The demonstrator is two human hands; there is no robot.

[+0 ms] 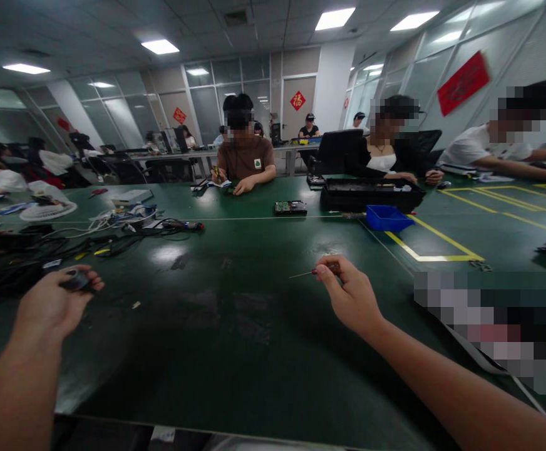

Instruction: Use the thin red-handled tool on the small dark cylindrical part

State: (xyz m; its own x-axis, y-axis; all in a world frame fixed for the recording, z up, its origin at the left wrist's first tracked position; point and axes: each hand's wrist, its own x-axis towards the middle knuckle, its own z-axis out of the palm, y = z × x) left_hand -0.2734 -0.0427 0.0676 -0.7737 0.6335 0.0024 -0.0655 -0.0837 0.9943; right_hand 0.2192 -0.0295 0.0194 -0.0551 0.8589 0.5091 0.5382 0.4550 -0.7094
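My left hand (54, 300) is raised over the left part of the dark green table (235, 313), its fingers closed round a small black part (78, 282). My right hand (350, 294) hovers right of centre and grips a thin screwdriver (313, 273) with a reddish handle, its metal shaft pointing left. The two hands are well apart, with bare table between them. A tiny pale bit (136, 305) lies on the table near my left hand.
A tangle of black cables and tools (113, 235) covers the left. Farther back are a blue bin (386, 218), a black tray (369, 194) and a circuit board (290, 207). Yellow tape lines (435, 241) mark the right. Several people sit across the table.
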